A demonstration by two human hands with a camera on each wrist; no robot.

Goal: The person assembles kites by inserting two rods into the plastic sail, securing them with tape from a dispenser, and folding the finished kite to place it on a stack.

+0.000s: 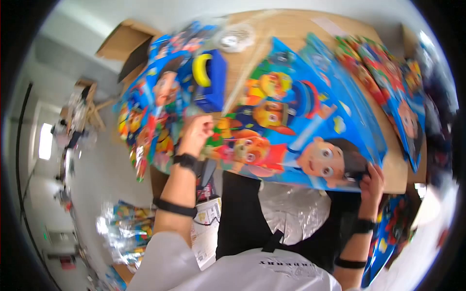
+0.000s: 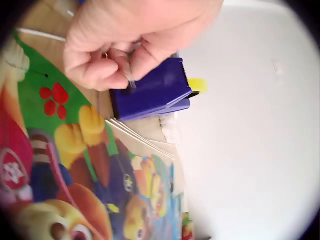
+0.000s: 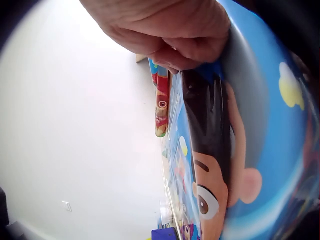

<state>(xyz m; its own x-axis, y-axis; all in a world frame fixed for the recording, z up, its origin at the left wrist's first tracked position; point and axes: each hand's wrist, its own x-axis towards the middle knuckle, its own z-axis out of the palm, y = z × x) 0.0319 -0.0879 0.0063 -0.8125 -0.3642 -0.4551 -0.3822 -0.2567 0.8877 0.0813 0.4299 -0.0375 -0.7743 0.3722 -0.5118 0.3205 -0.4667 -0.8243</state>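
Note:
A blue kite [image 1: 291, 121] printed with cartoon dogs and a child lies across the table in front of me. My right hand [image 1: 373, 183] grips its near right corner, and in the right wrist view the printed sheet [image 3: 210, 165] curves down from the fingers. My left hand [image 1: 196, 133] is over the kite's left end. Between its thumb and finger it pinches a small strip of clear tape [image 2: 132, 83]. Right behind these fingertips stands a blue tape dispenser [image 2: 155, 92] with a yellow roll [image 1: 201, 70].
Many more printed kites [image 1: 160, 97] are piled at the table's left, and others [image 1: 388, 92] lie at the right. Thin white rods [image 2: 142, 137] lie by the kite's edge. A roll of clear tape [image 1: 236, 38] sits at the back. Plastic-wrapped packs [image 1: 128, 228] are on the floor at left.

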